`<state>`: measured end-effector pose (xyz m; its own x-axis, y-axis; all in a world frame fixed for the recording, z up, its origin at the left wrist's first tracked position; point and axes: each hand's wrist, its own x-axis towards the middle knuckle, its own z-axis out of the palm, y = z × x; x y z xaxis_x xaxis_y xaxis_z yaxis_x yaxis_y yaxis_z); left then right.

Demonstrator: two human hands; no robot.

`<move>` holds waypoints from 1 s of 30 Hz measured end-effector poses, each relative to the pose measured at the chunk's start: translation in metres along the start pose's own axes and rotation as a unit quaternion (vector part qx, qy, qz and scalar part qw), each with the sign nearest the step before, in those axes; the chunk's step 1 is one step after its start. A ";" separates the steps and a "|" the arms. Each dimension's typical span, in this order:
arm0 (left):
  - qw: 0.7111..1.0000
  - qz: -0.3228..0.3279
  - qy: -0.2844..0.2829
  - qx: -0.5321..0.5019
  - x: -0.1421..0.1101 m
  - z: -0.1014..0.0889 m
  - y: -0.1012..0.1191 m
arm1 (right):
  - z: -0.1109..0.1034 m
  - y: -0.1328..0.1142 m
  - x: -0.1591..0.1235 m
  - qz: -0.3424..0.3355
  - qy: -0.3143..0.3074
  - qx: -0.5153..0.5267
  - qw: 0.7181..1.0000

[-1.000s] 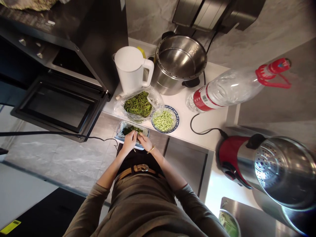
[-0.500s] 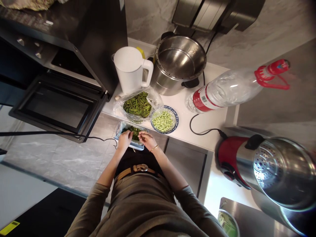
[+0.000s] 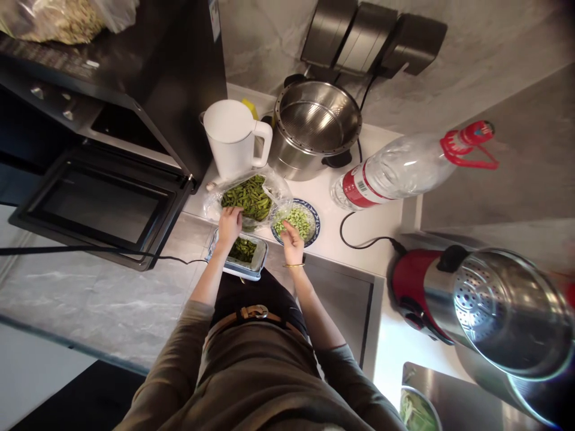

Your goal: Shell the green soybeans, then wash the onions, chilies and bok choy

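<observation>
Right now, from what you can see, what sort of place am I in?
Most likely a home kitchen. An oven has its door hanging open, and a metal pot stands on the counter behind a plastic bag of green pods.

Near the middle of the frame, the bag (image 3: 283, 190) of pods (image 3: 251, 194) sits left of the plate (image 3: 318, 223) of beans (image 3: 302, 220), with the jug (image 3: 229, 143) and pot (image 3: 291, 163) behind, the box (image 3: 245, 272) in front, and the bottle (image 3: 404, 170) right.
</observation>
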<state>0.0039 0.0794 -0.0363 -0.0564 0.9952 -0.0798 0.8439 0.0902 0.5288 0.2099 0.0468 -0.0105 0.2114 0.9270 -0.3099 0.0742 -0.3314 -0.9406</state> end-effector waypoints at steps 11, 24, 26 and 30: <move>0.991 0.003 -0.116 0.061 0.044 -0.008 -0.008 | 0.050 0.001 -0.030 0.154 -0.166 0.047 0.973; 0.983 0.126 -0.102 -0.082 -0.061 -0.051 0.019 | 0.052 -0.023 -0.017 0.134 -0.247 0.064 0.958; 0.982 0.148 -0.099 -0.070 -0.064 -0.053 0.020 | 0.053 -0.022 -0.020 0.180 -0.273 0.092 0.941; 0.983 0.143 -0.113 0.005 -0.069 -0.055 0.028 | 0.054 -0.024 -0.026 0.178 -0.265 0.108 0.941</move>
<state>0.0020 0.0154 0.0308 0.3026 0.9462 -0.1150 0.8133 -0.1935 0.5487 0.1495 0.0398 0.0126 -0.3359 0.7400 -0.5827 -0.1218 -0.6476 -0.7522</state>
